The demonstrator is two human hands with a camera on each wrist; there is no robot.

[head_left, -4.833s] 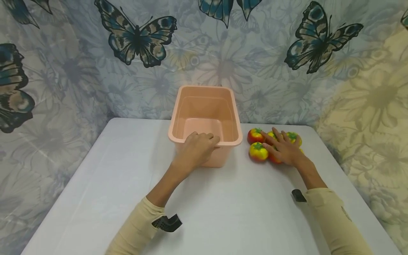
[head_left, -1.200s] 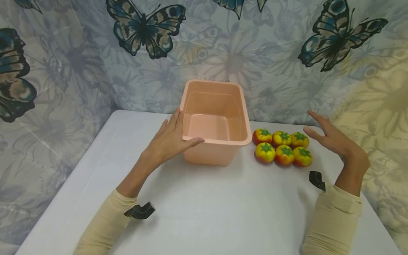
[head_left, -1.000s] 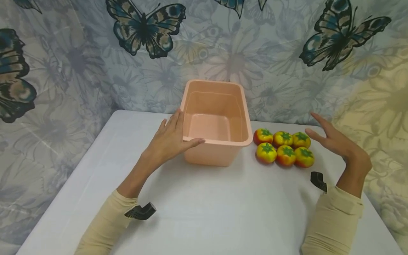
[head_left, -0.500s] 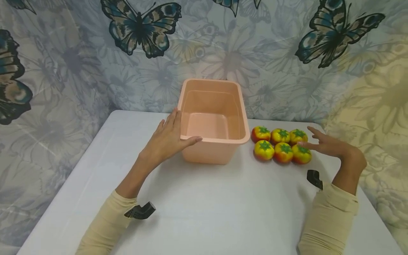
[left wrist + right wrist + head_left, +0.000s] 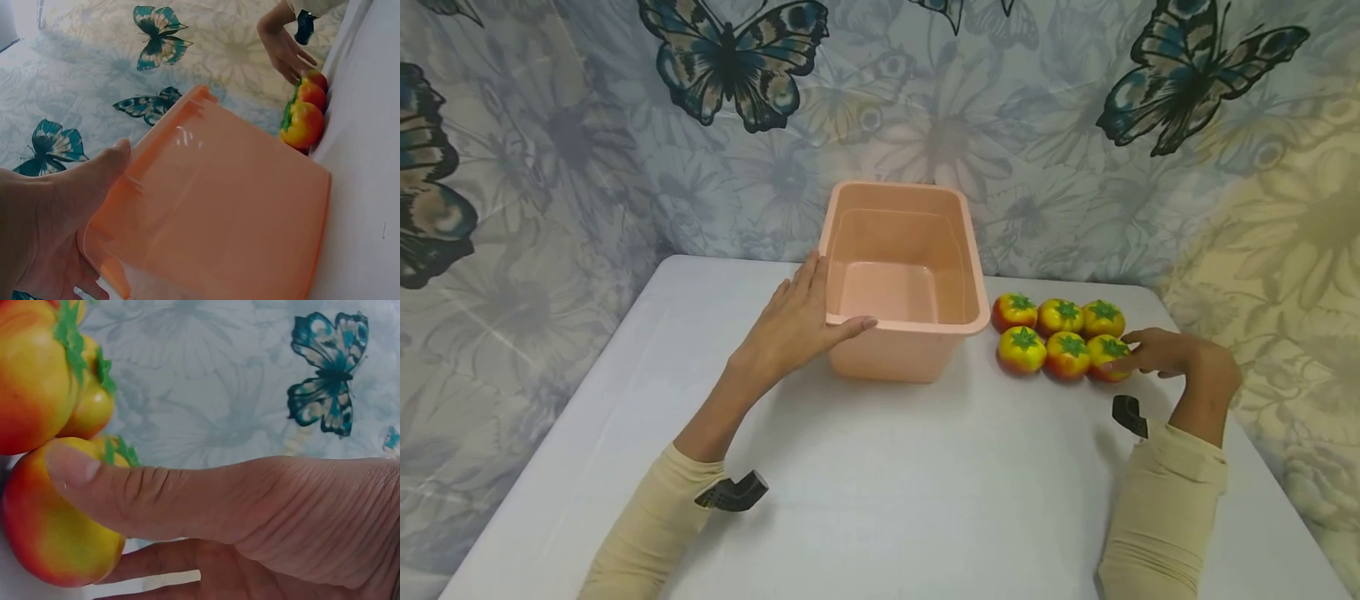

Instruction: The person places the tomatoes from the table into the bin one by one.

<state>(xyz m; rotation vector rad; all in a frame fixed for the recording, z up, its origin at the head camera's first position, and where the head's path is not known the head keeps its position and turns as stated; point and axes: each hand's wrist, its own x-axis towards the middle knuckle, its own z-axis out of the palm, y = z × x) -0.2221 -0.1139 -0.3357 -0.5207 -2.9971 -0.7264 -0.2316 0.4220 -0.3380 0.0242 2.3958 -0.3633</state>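
An empty peach-coloured bin (image 5: 901, 354) stands at the back of the table. My left hand (image 5: 786, 325) rests on its near left corner, fingers straight along the left rim and thumb over the front rim. Right of the bin, several red-yellow fruits with green star-shaped tops sit in two rows. My right hand (image 5: 1180, 354) pinches the front-right fruit (image 5: 1107, 357). In the right wrist view the thumb lies on that fruit (image 5: 59, 519), with fingers at its far side, partly hidden.
The white table (image 5: 917, 483) reaches to a patterned cloth backdrop (image 5: 1045, 200) with butterflies behind it. Neighbouring fruits (image 5: 1067, 356) touch or nearly touch the pinched one. A black wrist camera (image 5: 733, 492) sits on the left sleeve.
My right hand has come down and leftward from above the table's right side onto the front-right fruit, its fingers closing round it. My left hand stays on the bin.
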